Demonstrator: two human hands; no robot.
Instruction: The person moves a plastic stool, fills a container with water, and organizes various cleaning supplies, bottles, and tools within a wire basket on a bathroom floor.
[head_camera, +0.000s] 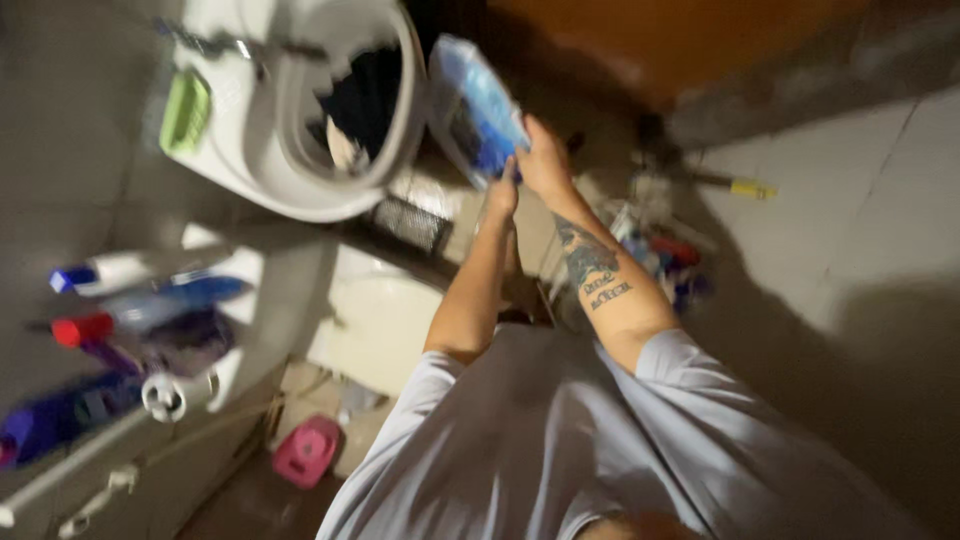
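Both my hands are raised in front of me on a blue and clear plastic bag (472, 108). My right hand (543, 160) grips its lower edge and my left hand (503, 192) pinches the same edge just below. The bag hangs beside the open top of a white washing machine (262, 150), with dark clothes (368, 92) visible inside the drum. The picture is blurred by motion.
A green rectangular object (186, 110) lies on the washer's lid. Several bottles, blue, purple and red-capped (120, 325), stand on a ledge at left. A pink container (307, 452) sits on the floor below. Clutter (665, 250) and a yellow-handled tool (745, 187) lie right.
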